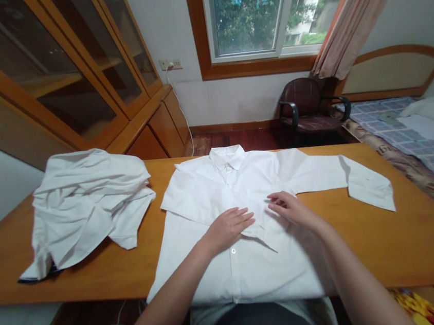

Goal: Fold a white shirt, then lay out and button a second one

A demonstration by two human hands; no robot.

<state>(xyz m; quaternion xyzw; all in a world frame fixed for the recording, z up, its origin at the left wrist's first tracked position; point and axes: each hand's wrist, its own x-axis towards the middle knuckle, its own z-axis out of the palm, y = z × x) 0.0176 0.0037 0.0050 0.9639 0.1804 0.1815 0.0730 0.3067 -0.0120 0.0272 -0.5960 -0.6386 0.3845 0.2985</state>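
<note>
watching through the head camera, i see one white long-sleeved cloth shirt spread flat, its buttoned front upward, on the long orange-brown wooden table, directly before the person. as i judge, the arranging is only partly done: the sleeve on the left side is already laid across the front, and its pointed end lies past the middle line. the long white sleeve on the right side is not brought in; it lies stretched out over the bare wood, so this side is what remains.

the shirt's long axis runs from the white pointed collar, at the far edge of the table, to the hem at the near edge. so the collar points away from the person, toward the window. the outstretched sleeve goes sideways, and its cuff bends a little toward the near side.

the two hands are apart. the left hand rests on the folded sleeve, fingers extended. the right hand is over the shirt's right half, fingers loosely bent, thumb separate; whether it touches the cloth, i cannot tell.
</note>
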